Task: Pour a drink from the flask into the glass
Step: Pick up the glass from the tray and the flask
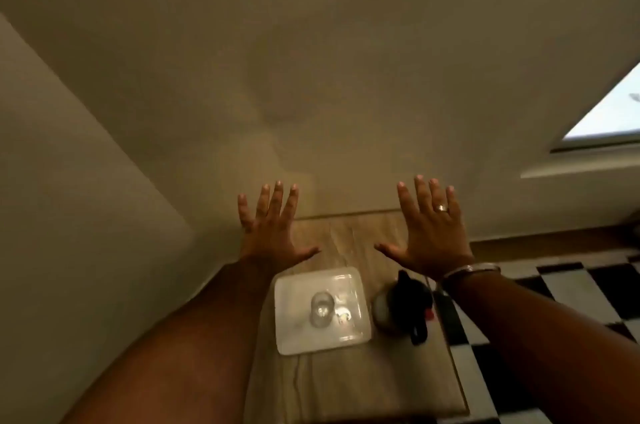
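1. Left wall (pixel 69 215): plain, close to the table's left edge. Little room on that side.
2. Left hand (pixel 270 233): raised, palm away, fingers spread flat, holding nothing. It hangs above the far end of the table, beyond the tray. Reads as a start pose, not a reach.
3. Wooden table (pixel 346 378): narrow, pushed against the back wall. Everything for the task sits mid-table, within easy arm range.
4. White square tray (pixel 294 337): flat on the table, probably there to catch drips.
5. Glass (pixel 322 309): clear, upright on the tray, left of centre. Looks empty, but the blur makes that a guess. Its mouth is open to the top, so it's ready to receive a pour.
6. Flask (pixel 398 305): metal body, black top and handle, a small red detail near the lid. It stands on the table just right of the tray, apart from the glass. Can't tell if the lid is shut or open. It sits under the right forearm, so the right hand is the natural one to take it.
7. Right hand (pixel 433 233): mirrors the left, fingers splayed, empty. Ring on one finger, bangle (pixel 467 269) at the wrist.
8. Far right: checkered floor (pixel 554 285), window (pixel 609 118) above.
9. Judgement: pour not yet started. First step is to grip the flask's handle.
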